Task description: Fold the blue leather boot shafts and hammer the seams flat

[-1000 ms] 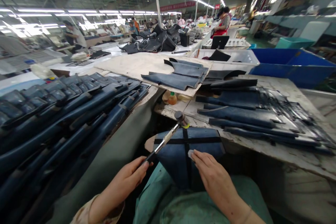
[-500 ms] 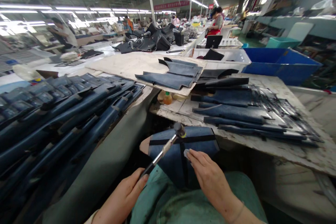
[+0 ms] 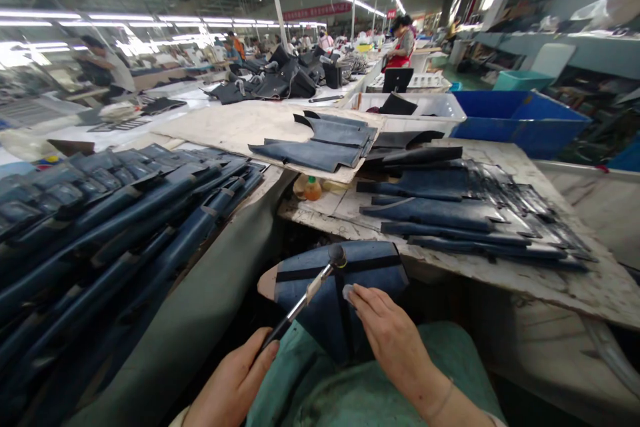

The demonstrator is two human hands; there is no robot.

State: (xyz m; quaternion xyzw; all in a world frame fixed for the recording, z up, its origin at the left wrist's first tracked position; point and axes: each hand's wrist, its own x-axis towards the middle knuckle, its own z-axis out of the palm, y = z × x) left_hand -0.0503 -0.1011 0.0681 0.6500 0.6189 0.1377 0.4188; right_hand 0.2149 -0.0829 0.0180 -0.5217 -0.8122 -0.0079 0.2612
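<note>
My left hand (image 3: 235,380) grips the dark handle of a small hammer (image 3: 320,277). Its round head rests on a dark blue leather piece (image 3: 370,273) crossed by black tape strips. That piece lies over a rounded block in front of my lap. My right hand (image 3: 390,340) lies on the piece, fingers together, pressing along the vertical black strip just right of the hammer head. A teal apron (image 3: 350,393) covers my lap under both hands.
Rows of dark blue leather pieces (image 3: 115,227) fill the bench on my left. More cut pieces (image 3: 440,207) lie on the worn board to the right. A small orange bottle (image 3: 313,188) stands behind. Blue bins (image 3: 520,117) sit far right. Other workers stand at distant tables.
The hammer head has come down from above the piece onto its taped top. My view has shifted a little to the right. My right hand stays on the piece.
</note>
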